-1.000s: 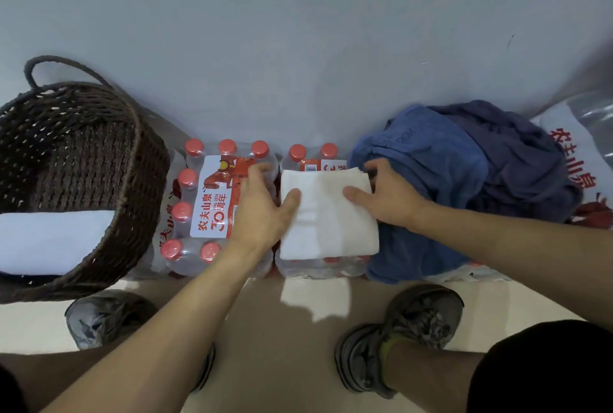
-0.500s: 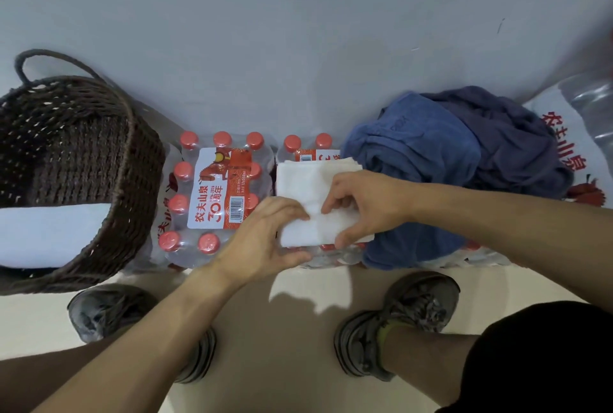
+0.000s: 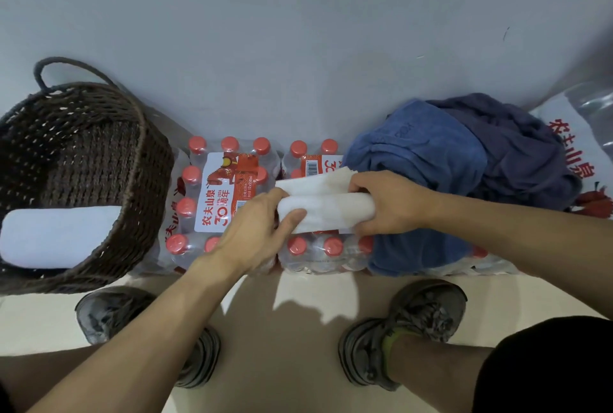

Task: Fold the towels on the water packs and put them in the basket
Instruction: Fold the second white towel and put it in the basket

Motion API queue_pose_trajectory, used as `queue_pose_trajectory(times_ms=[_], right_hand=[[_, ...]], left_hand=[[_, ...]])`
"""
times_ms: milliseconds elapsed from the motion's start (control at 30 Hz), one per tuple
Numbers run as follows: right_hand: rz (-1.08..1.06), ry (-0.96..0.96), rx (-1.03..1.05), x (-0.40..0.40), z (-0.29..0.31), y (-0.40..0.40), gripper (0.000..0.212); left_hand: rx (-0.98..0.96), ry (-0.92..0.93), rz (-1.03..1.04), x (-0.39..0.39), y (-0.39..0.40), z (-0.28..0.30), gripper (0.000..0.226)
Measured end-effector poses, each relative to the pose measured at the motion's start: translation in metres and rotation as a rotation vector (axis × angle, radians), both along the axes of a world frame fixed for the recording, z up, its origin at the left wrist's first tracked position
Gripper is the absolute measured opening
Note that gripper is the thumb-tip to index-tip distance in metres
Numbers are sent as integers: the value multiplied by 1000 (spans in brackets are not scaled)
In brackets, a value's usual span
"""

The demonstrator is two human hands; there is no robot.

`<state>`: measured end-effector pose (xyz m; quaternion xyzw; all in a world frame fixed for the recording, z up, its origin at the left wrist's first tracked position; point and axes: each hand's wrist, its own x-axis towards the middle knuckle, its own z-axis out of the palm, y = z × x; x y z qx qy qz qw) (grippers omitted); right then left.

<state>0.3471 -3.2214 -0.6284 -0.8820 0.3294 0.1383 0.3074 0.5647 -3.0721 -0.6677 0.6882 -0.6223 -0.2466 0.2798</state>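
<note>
On the middle water pack [image 3: 318, 246] lay the white towel [image 3: 326, 210], its near edge rolled up from the pack's front edge. Our left hand [image 3: 255, 233] pinched its left end, fingers curled; our right hand [image 3: 388, 203] gripped its right end. Left of the packs, the basket [image 3: 142, 180] stood open, one white towel [image 3: 56, 233] inside.

Both arms are bare, with no sleeves showing, and so are the left hand [image 3: 252, 233] and right hand [image 3: 391, 203]. Below the water packs [image 3: 232, 193] are two worn grey lace-up shoes [image 3: 404, 333]. The right ankle shows a yellow-green sock. Dark shorts, maybe black.
</note>
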Motion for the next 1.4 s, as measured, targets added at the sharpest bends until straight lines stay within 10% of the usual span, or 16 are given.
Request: queue_pose_trajectory(times_ms=[333,1033,1400], right_hand=[[-496,-250,542,3,-8,1,42],[-432,-27,-92,28,-22,10,50],[-467,-43,-10,21,-23,4,48]], left_hand=[[77,30,307,-2,-8,-12,38],[307,-128,423,-9,-16,-5,56],[544,693,646,-7,-27,17,63]])
